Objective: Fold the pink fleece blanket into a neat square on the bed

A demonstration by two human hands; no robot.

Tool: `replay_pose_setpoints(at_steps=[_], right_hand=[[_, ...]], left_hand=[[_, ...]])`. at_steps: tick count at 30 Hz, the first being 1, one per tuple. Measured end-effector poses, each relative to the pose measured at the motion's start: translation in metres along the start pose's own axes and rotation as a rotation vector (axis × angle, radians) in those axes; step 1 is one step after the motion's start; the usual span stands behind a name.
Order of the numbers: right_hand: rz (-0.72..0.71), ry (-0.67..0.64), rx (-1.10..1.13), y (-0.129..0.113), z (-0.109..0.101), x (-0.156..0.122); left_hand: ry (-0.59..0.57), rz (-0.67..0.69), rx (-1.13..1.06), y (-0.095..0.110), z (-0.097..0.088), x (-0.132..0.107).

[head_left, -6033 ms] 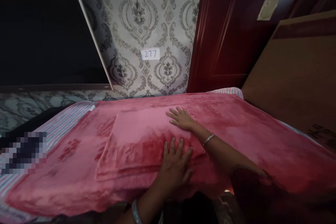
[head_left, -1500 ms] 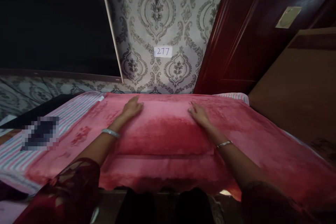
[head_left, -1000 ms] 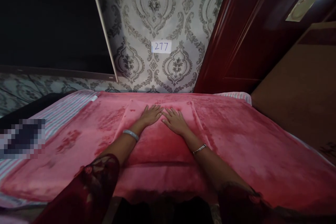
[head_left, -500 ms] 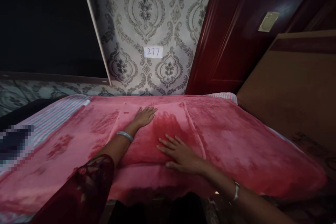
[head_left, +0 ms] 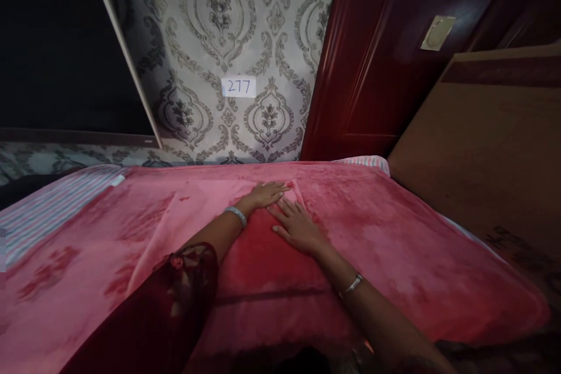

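Note:
A folded pink and red plush cloth (head_left: 272, 260) lies flat on a larger pink plush blanket (head_left: 377, 251) that covers the table. My left hand (head_left: 266, 194) rests palm down near the folded cloth's far edge, its fingers stretched out to the right. Close beside it, my right hand (head_left: 298, 226) lies on the same cloth with fingers spread. The fingertips of the two hands are almost touching. Neither hand grips anything.
A striped cloth (head_left: 65, 198) shows under the blanket at the left. A dark TV screen (head_left: 65, 52) hangs at the back left. A cardboard box (head_left: 491, 152) stands against the right side. On the patterned wall is a paper label (head_left: 239, 86) reading 277.
My left hand has slid to the right along the cloth's far side. My right hand has moved away from me, up beside the left. The view has shifted slightly to the right.

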State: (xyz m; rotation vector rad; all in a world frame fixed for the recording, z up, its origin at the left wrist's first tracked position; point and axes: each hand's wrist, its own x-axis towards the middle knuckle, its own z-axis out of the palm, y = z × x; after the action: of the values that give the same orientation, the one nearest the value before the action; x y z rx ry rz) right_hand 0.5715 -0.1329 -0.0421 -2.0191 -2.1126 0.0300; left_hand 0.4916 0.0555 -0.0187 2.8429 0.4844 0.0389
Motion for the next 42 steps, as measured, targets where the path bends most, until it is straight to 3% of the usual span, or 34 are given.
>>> replay_pose_setpoints(at_steps=[3, 7, 12, 17, 22, 26, 30, 34, 36, 39, 42], right_hand=[[-0.013, -0.005, 0.016, 0.002, 0.005, -0.002], [-0.056, -0.097, 0.123, 0.001, -0.005, -0.01], [-0.181, -0.225, 0.274, -0.023, -0.014, -0.064], [-0.14, -0.2, 0.281, -0.051, 0.0, -0.122], [-0.162, -0.124, 0.311, -0.04, 0.003, -0.132], [-0.111, 0.099, 0.432, -0.03, -0.018, -0.098], [-0.209, 0.247, 0.462, -0.038, -0.03, -0.015], [-0.225, 0.169, 0.435, -0.057, -0.019, 0.088], [-0.238, 0.089, 0.377, -0.066, -0.006, 0.124], [-0.198, -0.043, 0.238, -0.074, 0.018, 0.148], [-0.176, -0.095, 0.148, -0.075, 0.037, 0.148]], left_hand=[[0.032, 0.03, -0.065, -0.017, 0.019, 0.005], [0.068, 0.079, -0.094, -0.029, 0.027, 0.006], [0.089, 0.098, -0.06, -0.029, 0.029, 0.008], [0.097, 0.053, 0.016, -0.014, 0.024, 0.0], [0.049, -0.042, 0.089, 0.018, -0.002, -0.019], [0.177, -0.129, 0.094, 0.028, -0.026, -0.064], [0.186, -0.255, 0.172, 0.015, -0.036, -0.134], [0.149, -0.124, 0.22, 0.004, -0.028, -0.19], [0.152, -0.025, 0.196, 0.005, -0.016, -0.207], [0.168, 0.037, 0.126, 0.008, 0.005, -0.22], [0.162, 0.028, 0.089, 0.01, 0.017, -0.224]])
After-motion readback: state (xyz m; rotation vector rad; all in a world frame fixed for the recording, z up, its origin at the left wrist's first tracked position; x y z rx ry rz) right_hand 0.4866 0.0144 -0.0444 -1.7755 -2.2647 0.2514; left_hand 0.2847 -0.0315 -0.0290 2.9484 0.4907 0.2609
